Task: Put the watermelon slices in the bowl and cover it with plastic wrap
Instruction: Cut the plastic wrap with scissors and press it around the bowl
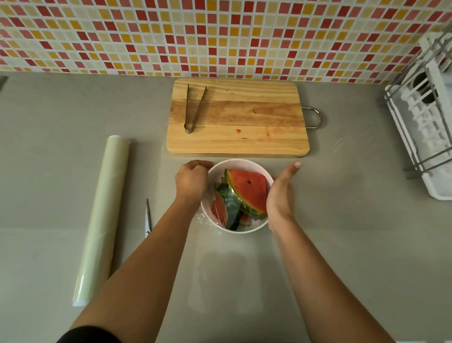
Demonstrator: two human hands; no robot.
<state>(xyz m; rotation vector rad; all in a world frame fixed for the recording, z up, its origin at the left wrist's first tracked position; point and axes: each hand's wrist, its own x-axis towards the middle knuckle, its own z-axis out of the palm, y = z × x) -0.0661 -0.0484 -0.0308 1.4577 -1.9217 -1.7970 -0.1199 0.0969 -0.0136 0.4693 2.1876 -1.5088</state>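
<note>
The left hand curled at the white bowl's rim, seemingly pinching plastic wrap down. The right hand, fingers straight, steadied the opposite wall. Watermelon slices lay between them.

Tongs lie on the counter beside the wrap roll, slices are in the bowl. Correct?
No. The head view shows the tongs on the wooden cutting board, away from the wrap roll, not on the counter beside it. The watermelon slices are in the bowl, as you say.

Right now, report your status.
Left hand grips wrap at bowl rim; right hand open beside bowl. Slices in, wrap over them. Scissors, roll lie clear.
</note>
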